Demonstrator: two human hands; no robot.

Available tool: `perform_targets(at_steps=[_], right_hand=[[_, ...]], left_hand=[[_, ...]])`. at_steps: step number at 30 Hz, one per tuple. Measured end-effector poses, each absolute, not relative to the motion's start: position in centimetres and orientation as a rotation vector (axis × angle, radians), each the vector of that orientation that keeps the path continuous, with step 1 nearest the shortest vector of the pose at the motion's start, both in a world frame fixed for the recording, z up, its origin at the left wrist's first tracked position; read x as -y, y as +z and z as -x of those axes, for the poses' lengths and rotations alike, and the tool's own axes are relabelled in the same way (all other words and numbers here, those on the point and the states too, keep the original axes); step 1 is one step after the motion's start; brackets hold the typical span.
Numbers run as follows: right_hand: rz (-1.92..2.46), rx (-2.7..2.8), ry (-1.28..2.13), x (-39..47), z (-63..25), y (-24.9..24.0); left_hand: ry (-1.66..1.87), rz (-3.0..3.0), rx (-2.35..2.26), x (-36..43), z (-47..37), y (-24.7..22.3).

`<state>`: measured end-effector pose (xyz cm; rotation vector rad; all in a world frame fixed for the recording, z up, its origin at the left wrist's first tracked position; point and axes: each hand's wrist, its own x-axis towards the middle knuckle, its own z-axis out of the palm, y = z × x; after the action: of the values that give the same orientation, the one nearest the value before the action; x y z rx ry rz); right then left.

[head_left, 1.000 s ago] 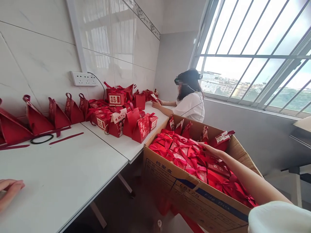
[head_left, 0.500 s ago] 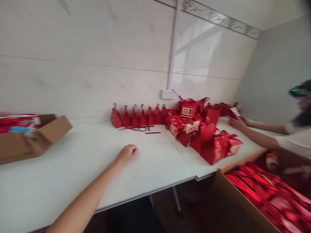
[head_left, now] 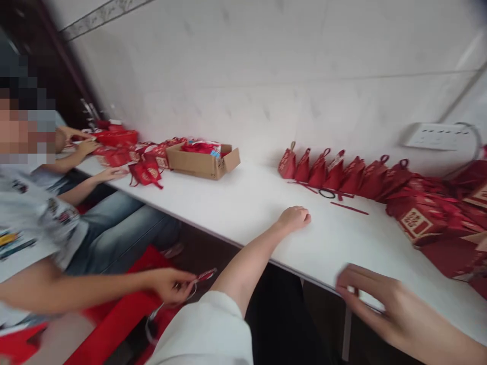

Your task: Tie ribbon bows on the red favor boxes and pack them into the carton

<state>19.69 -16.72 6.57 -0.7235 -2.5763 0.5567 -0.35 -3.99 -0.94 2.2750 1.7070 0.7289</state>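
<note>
My left hand (head_left: 294,218) rests on the white table (head_left: 247,203) with its fingers curled in; nothing shows in it. It lies in front of a row of small red gift bags (head_left: 335,172) with loop handles. Between hand and bags are a black ring (head_left: 326,193) and a thin red strip (head_left: 349,208). My right hand (head_left: 384,306) is raised near the table's front edge, blurred. Its thumb and bent fingers meet at the tips with a small gap behind, and I see nothing held. Red boxes with gold labels (head_left: 417,223) lie beyond it.
At left, a person's hand (head_left: 173,285) holds a small red tag with a pale cord, close to my left arm. Farther back, other hands work among red bags (head_left: 144,173). A cardboard box (head_left: 196,165) of red items stands on the table. A power strip (head_left: 433,137) hangs on the wall.
My view has swung to the left. My right hand has come into view, as have the people on the left. My left hand stays curled on the table.
</note>
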Motion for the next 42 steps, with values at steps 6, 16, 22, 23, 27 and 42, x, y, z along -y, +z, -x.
perform_targets(at_steps=[6, 16, 22, 23, 27, 42], right_hand=[[0.718, 2.801, 1.414, 21.4, -7.0, -2.2], [1.098, 1.393, 2.008, 22.5, 3.5, -7.2], [1.035, 1.375, 1.849, 22.3, 0.6, -6.3], [1.014, 1.405, 1.815, 22.3, -0.9, -5.8], [0.876, 1.668, 1.73, 21.5, -8.4, -1.3], [0.912, 2.056, 1.246, 19.1, -23.7, 10.5]], left_hand=[[0.58, -2.156, -1.471, 8.3, 3.0, -1.0], [0.766, -1.931, -1.361, 9.9, 5.5, -0.9], [0.933, -1.732, -1.383, 9.4, 5.8, -1.6], [0.937, -1.72, -1.382, 9.3, 5.9, -1.6], [0.97, -1.579, -1.289, 10.0, 5.2, 0.0], [0.844, -1.708, -0.83, 19.9, -4.1, 8.3]])
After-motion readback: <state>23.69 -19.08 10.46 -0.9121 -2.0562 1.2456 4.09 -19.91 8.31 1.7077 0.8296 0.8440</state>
